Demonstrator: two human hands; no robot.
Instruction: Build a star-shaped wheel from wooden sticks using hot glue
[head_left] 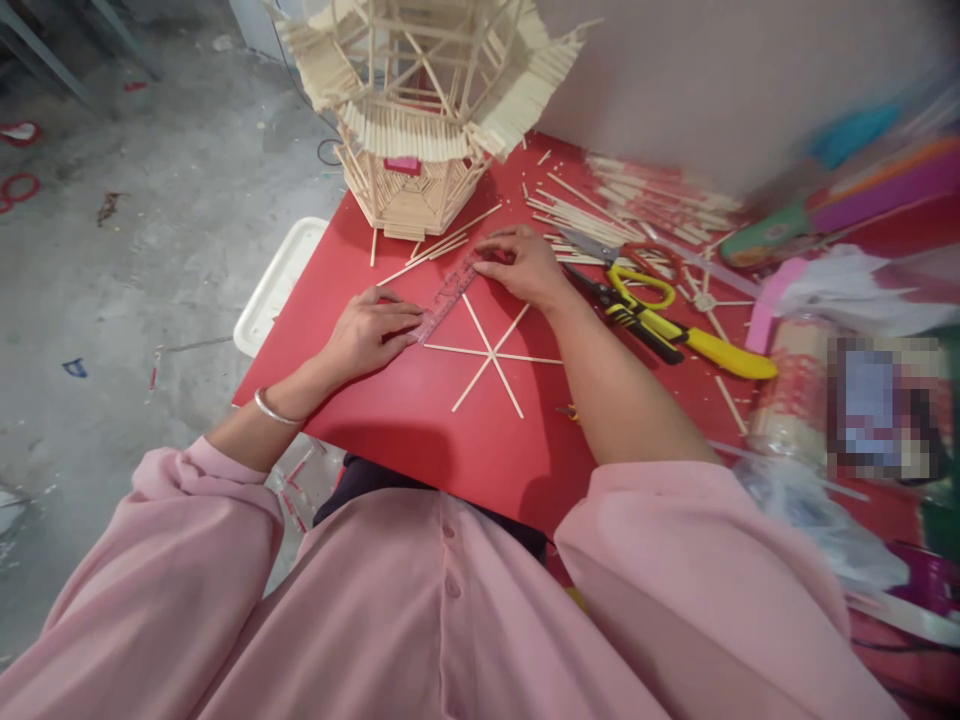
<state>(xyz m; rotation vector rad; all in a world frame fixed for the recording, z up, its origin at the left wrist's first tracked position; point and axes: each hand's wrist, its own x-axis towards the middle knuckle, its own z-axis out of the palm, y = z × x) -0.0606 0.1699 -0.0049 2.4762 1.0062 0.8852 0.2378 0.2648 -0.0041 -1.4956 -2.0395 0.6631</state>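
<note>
Six-armed star of thin sticks [493,354] is laid out near mid-frame on the red table [420,420]; arms meet at one centre. Ruler [448,297] is set slantwise by the tips of the left and upper-left arms; contact with the tips cannot be told. Its lower end is clamped between thumb and fingers of the left hand [367,330], its upper end between thumb and fingers of the right hand [521,265].

Progress, as judged: spokes done, spacing apparently being checked. No stick is seen bridging the visible tips, so any outer edging is still to be added. Right arm's end is hidden by the forearm. The tiered stick model [412,200], top centre, is largely built; its top is cut off.

Containers: sticks are held in a printed plastic wrapper [667,195], upper right. Contents of the clear plastic bag [825,520], lower right, cannot be made out. White tray [277,290], left of the table, is partly hidden.
</note>
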